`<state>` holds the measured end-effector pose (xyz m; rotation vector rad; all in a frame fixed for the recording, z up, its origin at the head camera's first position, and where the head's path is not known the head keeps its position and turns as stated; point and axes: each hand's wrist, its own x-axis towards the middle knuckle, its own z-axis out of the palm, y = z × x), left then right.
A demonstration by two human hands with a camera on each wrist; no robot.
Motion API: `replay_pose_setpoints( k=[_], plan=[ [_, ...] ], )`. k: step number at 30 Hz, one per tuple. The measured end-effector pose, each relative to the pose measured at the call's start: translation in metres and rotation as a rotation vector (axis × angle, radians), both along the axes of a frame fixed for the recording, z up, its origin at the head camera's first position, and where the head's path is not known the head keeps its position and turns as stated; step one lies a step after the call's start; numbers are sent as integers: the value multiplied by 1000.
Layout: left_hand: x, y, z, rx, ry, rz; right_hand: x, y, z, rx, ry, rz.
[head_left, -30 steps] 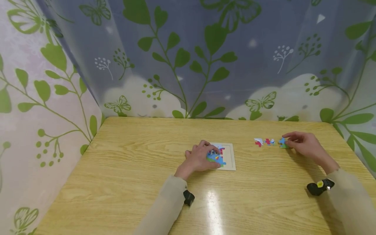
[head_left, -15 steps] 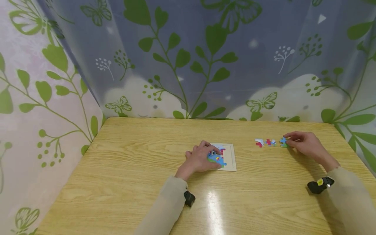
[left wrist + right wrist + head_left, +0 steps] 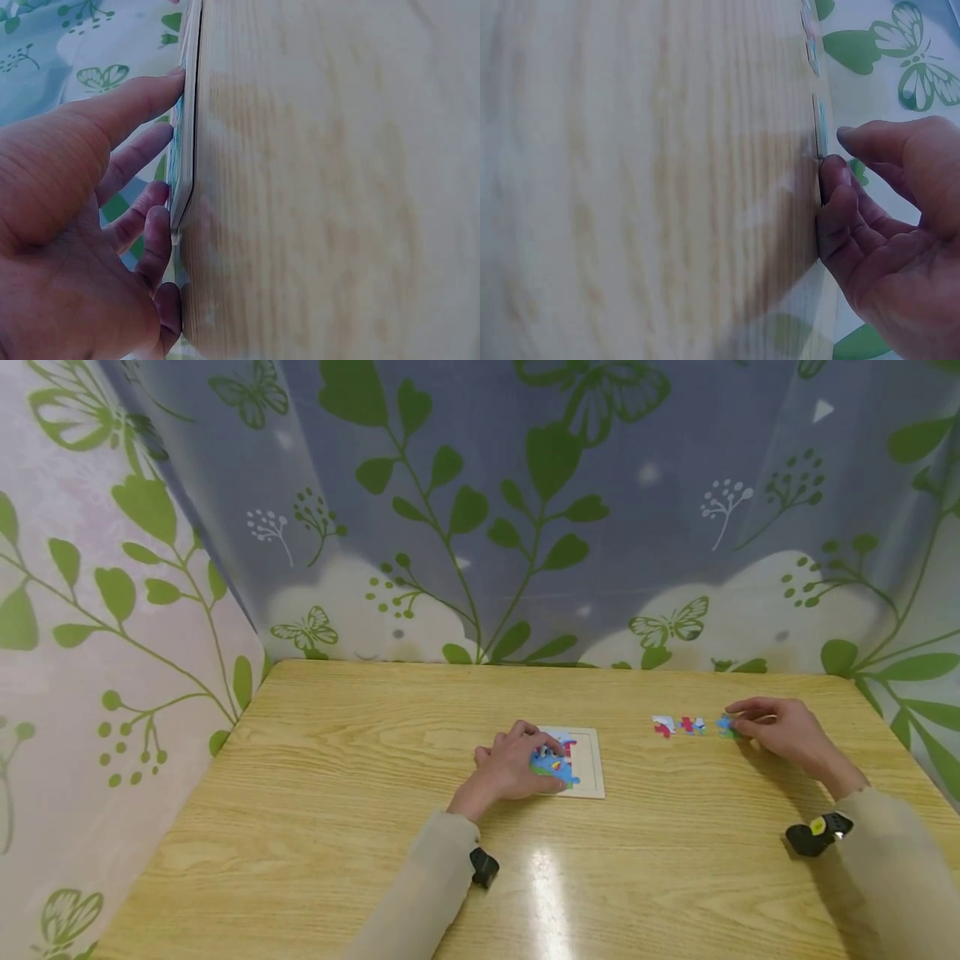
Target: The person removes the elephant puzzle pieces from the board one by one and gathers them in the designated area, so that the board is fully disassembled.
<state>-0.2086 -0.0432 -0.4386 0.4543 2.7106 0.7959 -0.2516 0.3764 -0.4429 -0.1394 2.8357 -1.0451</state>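
The left hand (image 3: 506, 768) is resting over a pale puzzle tray (image 3: 600, 777) near the middle of the wooden table (image 3: 337, 793), its fingers spreading and bending loosely, their tips touching the tray and picture without clenching. Joined puzzle pieces (image 3: 552, 768), blue with green, red and yellow, are filling the tray's left part, while its right part is showing bare board. Well to the right, the right hand (image 3: 787, 735) is reaching a blue-green piece (image 3: 725, 723) lying on the table; its fingers are bending beside the piece, though whether they are pinching it I cannot tell. A red-and-white piece (image 3: 663, 725) and, between it and the blue-green one, more red, white and blue pieces (image 3: 688, 725) are lying in a row. Near the right cuff, a black wrist device (image 3: 804, 841) is bearing a yellow label (image 3: 817, 827), its markings too small to read. Leaves and butterflies are decorating the curtain (image 3: 480, 527) behind.
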Motion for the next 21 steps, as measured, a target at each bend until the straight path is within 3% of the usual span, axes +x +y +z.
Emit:
replay_pose_setpoints(
  k=[9,21],
  plan=[
    [-1,-4,2,7,-9,-35,10,-15,6,24,72,14],
    [-2,-10,1,43,-2,-42,19,-64,16,54,155,132]
  ],
)
